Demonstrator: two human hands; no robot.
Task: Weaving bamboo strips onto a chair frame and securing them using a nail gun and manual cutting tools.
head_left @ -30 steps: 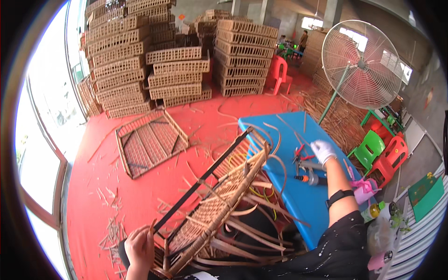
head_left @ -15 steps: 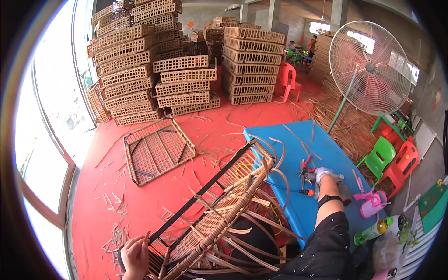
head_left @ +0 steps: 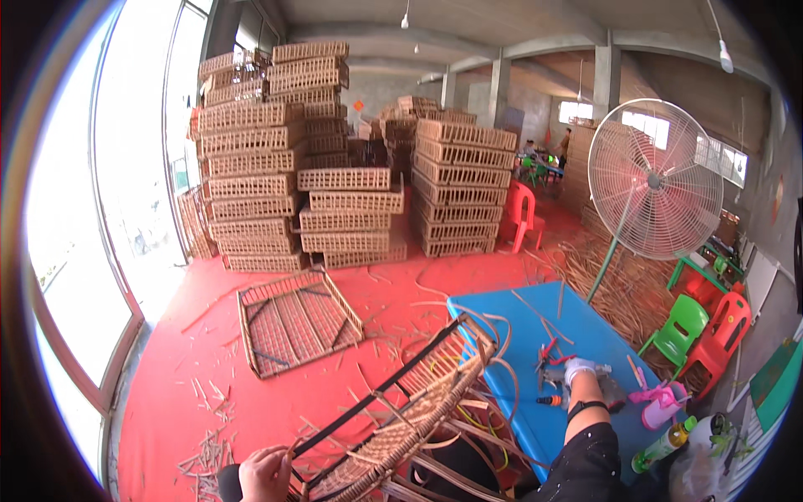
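Left hand (head_left: 266,473) clasps lower corner of half-woven rattan tray (head_left: 393,410), propped across lap. Base mostly woven, rim strands loose, weaving unfinished. Right hand (head_left: 579,371), gloved, rests on tools (head_left: 552,368) atop blue table (head_left: 519,314); grip there unclear, cannot tell.

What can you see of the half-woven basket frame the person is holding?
The basket frame is a long black metal frame, partly covered with tan woven cane. It lies tilted, its far end rising over the edge of the blue table. Loose cane strips stick out from its sides and far end, unwoven. The left hand grips its near corner at the bottom of the view. The right hand, gloved in white, rests on the table, apart from it.
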